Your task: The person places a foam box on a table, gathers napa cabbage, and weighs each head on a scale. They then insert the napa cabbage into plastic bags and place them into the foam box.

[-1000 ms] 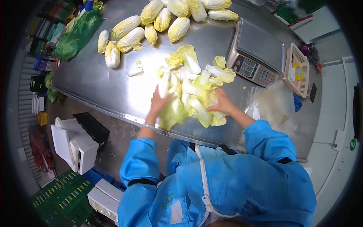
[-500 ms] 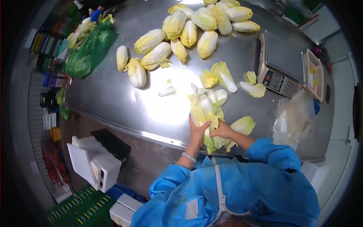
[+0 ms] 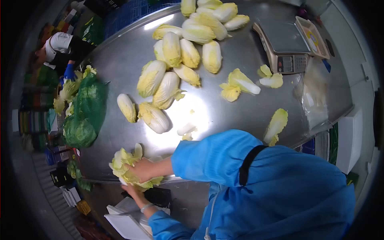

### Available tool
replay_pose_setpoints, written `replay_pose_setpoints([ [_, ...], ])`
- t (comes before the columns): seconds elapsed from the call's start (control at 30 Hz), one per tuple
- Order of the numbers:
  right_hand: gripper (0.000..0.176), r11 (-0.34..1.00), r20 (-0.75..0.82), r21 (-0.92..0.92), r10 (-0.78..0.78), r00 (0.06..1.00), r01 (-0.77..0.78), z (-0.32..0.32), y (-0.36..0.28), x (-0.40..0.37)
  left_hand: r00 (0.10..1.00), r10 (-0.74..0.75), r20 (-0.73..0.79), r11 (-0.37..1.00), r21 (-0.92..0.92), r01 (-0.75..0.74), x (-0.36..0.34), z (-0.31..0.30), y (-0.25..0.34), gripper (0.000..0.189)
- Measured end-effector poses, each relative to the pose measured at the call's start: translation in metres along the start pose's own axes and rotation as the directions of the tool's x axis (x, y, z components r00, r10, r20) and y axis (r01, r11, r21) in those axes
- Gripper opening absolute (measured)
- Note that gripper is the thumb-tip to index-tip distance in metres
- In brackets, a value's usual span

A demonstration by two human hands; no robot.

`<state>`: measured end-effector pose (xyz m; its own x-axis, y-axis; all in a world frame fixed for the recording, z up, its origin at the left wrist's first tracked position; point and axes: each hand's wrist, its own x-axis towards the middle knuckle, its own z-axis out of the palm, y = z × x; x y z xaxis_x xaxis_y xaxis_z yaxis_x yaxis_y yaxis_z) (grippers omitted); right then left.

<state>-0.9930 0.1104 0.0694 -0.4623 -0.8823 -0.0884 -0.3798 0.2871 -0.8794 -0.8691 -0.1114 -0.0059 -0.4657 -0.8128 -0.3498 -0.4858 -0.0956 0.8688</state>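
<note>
A loose bunch of napa cabbage leaves point(image 3: 119, 162) is gathered between my hands at the near left edge of the metal table. My right hand point(image 3: 145, 169) presses on the leaves from above, fingers curled into them. From below, my left hand point(image 3: 132, 189), with a band at its wrist, grips the lower side of the bunch. Its fingertips are partly hidden by leaves. Close by on the table lie whole napa cabbages, the nearest being a yellow-white cabbage point(image 3: 154, 118). A small pale leaf piece point(image 3: 187, 129) lies to its right.
A digital scale point(image 3: 286, 44) and a shallow basket point(image 3: 313, 38) stand at the far right. Loose leaves point(image 3: 276, 126) lie near plastic bags point(image 3: 314, 88). A green net bag point(image 3: 89, 110) rests at the left edge, near a co-worker's gloved hand point(image 3: 70, 72). Below is a white box point(image 3: 126, 224).
Both hands have carried the leaves from the table's front middle to its near left edge. My body and view have turned left; a co-worker now shows more fully.
</note>
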Motion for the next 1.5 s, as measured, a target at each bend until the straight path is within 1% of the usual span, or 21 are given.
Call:
replay_pose_setpoints([
  [0.03, 0.087, 0.986, -0.062, -0.164, -0.014, 0.998, 0.003, -0.006, -0.007, 0.007, 0.921, 0.26, -0.29, 0.875, 0.473, -0.098, 0.053, -0.03, -0.015, 0.069],
  [0.07, 0.084, 0.984, -0.101, -0.162, -0.098, 0.99, 0.081, -0.016, -0.004, 0.003, 0.833, 0.434, -0.344, 0.585, 0.81, 0.03, 0.004, -0.002, 0.052, 0.069],
  [0.13, 0.079, 0.957, -0.181, -0.174, -0.263, 0.948, 0.232, -0.04, 0.02, -0.026, 0.642, 0.749, -0.161, 0.494, 0.783, -0.379, 0.056, -0.007, 0.047, 0.065],
  [0.23, 0.073, 0.963, -0.208, -0.202, -0.22, 0.953, 0.179, -0.1, 0.08, -0.053, 0.816, 0.578, 0.007, 0.805, 0.157, -0.572, 0.058, 0.072, 0.077, 0.059],
  [0.3, 0.065, 0.962, -0.324, -0.25, -0.187, 0.928, 0.107, -0.163, 0.113, -0.063, 0.792, 0.6, 0.108, 0.797, -0.008, -0.603, 0.072, 0.133, 0.078, 0.055],
  [0.33, 0.06, 0.959, -0.419, -0.27, -0.196, 0.887, 0.085, -0.203, 0.121, -0.065, 0.806, 0.574, 0.142, 0.819, -0.077, -0.569, 0.084, 0.16, 0.079, 0.054],
  [0.37, 0.055, 0.963, -0.516, -0.255, -0.06, 0.855, -0.086, -0.239, 0.124, -0.068, 0.815, 0.55, 0.181, 0.835, -0.144, -0.531, 0.098, 0.187, 0.081, 0.053],
  [0.4, 0.054, 0.915, -0.558, -0.383, -0.118, 0.822, -0.129, -0.281, 0.134, -0.068, 0.818, 0.529, 0.224, 0.846, -0.209, -0.49, 0.111, 0.209, 0.08, 0.052],
  [0.43, 0.053, 0.906, -0.549, -0.364, -0.023, 0.836, -0.215, -0.323, 0.138, -0.064, 0.837, 0.495, 0.234, 0.859, -0.276, -0.432, 0.128, 0.227, 0.079, 0.052],
  [0.47, 0.052, 0.887, -0.641, -0.378, -0.043, 0.767, -0.266, -0.349, 0.164, -0.062, 0.851, 0.463, 0.248, 0.864, -0.34, -0.371, 0.149, 0.245, 0.078, 0.052],
  [0.6, 0.07, 0.811, -0.709, -0.305, 0.157, 0.687, -0.5, -0.455, 0.251, -0.035, 0.824, 0.422, 0.378, 0.805, -0.574, -0.149, 0.182, 0.319, 0.091, 0.051],
  [0.7, 0.085, 0.71, -0.679, -0.381, 0.222, 0.7, -0.593, -0.499, 0.323, -0.008, 0.73, 0.436, 0.526, 0.805, -0.591, -0.055, 0.172, 0.356, 0.121, 0.057],
  [0.83, 0.104, 0.702, -0.602, -0.212, 0.454, 0.656, -0.68, -0.519, 0.356, 0.02, 0.538, 0.39, 0.747, 0.836, -0.533, 0.133, 0.143, 0.411, 0.142, 0.069],
  [0.87, 0.105, 0.707, -0.59, -0.184, 0.476, 0.652, -0.683, -0.521, 0.363, 0.024, 0.521, 0.36, 0.774, 0.884, -0.462, 0.076, 0.132, 0.426, 0.151, 0.069],
  [0.93, 0.103, 0.824, -0.39, -0.075, 0.494, 0.777, -0.562, -0.526, 0.345, 0.018, 0.473, 0.301, 0.828, 0.947, -0.319, -0.044, 0.113, 0.455, 0.173, 0.069],
  [0.97, 0.103, 0.864, -0.294, -0.008, 0.479, 0.827, -0.503, -0.528, 0.345, 0.014, 0.338, 0.361, 0.869, 0.922, -0.279, -0.267, 0.111, 0.468, 0.181, 0.07],
  [1.07, 0.098, 0.88, -0.267, -0.138, 0.408, 0.873, -0.454, -0.529, 0.367, 0.013, 0.305, 0.318, 0.898, 0.948, -0.289, -0.137, 0.095, 0.493, 0.181, 0.075],
  [1.2, 0.095, 0.897, -0.079, -0.002, 0.44, 0.894, -0.442, -0.515, 0.377, -0.011, 0.286, 0.168, 0.943, 0.985, -0.153, -0.073, 0.037, 0.491, 0.182, 0.083],
  [1.3, 0.094, 0.915, -0.036, 0.081, 0.4, 0.916, -0.396, -0.491, 0.36, -0.049, 0.226, 0.08, 0.971, 0.979, -0.119, 0.164, 0.001, 0.49, 0.144, 0.087],
  [1.37, 0.093, 0.923, -0.042, 0.167, 0.358, 0.933, -0.347, -0.482, 0.349, -0.088, 0.221, 0.097, 0.97, 0.983, -0.129, 0.134, -0.042, 0.489, 0.13, 0.09],
  [1.5, 0.094, 0.957, -0.082, 0.022, 0.292, 0.953, -0.291, -0.446, 0.344, -0.169, 0.223, 0.202, 0.954, 0.979, -0.204, -0.013, -0.123, 0.488, 0.095, 0.093],
])
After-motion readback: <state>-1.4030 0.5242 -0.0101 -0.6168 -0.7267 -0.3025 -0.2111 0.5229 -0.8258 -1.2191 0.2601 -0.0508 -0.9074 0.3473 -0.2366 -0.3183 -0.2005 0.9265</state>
